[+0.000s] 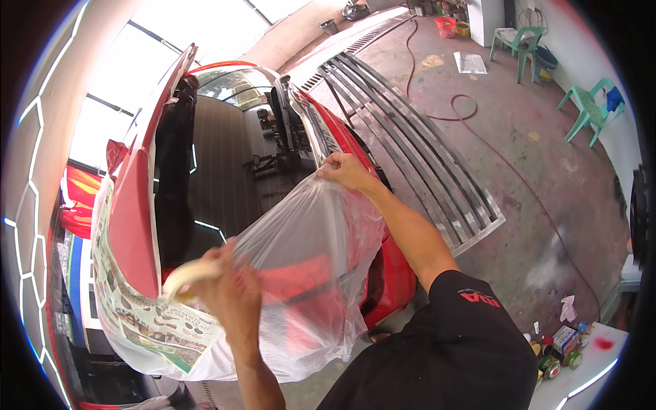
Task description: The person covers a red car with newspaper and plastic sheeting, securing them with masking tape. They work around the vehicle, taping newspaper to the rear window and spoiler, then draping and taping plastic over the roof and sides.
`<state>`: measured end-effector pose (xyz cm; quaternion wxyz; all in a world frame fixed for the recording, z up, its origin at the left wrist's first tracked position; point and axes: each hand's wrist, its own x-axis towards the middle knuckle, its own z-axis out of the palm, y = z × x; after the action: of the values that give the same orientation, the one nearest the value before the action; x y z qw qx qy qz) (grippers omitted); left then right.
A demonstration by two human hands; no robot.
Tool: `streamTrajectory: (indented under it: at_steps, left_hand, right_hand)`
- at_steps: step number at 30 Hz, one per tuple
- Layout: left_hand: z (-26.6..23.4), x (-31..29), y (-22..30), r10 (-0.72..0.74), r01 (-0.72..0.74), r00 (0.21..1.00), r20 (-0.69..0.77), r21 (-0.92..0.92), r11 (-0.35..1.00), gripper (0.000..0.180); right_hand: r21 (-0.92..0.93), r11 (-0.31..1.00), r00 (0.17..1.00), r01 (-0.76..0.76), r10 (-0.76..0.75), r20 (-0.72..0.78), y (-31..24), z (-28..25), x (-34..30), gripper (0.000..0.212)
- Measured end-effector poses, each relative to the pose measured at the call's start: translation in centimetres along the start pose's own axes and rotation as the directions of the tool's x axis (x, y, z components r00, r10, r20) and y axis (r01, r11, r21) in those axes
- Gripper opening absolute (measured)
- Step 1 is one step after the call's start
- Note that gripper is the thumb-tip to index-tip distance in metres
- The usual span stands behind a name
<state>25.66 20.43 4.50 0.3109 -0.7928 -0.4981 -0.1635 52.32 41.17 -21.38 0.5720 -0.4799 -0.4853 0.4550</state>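
My left hand, slightly blurred, grips a roll of cream masking tape near the newspaper-covered corner of a red car. Further off, my right hand pinches the upper edge of a clear plastic sheet beside the car's dark window glass. Between my hands the sheet stretches in folds and hangs over the red bodywork. Newspaper covers the surface below a dull red panel on the left.
Right of the car lies a slatted metal frame. A hose winds across the floor. Two green chairs stand by the right wall. Cans and bottles sit at the lower right. A red bucket is at the back.
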Motion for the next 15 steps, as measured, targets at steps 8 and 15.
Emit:
streamTrajectory:
  at_steps: [8,15]
  left_hand:
    - [8.0,5.3,3.7,0.277,-0.312,0.900,0.337,0.053,0.949,0.036]
    - [7.8,6.7,4.3,0.278,-0.328,0.862,0.424,0.049,0.943,0.035]
  right_hand:
    - [-0.661,0.750,0.885,-0.017,-0.297,-0.358,-5.7,0.8,-2.6,0.034]
    - [0.089,0.995,0.999,0.040,-0.040,0.004,-9.9,7.3,-7.1,0.021]
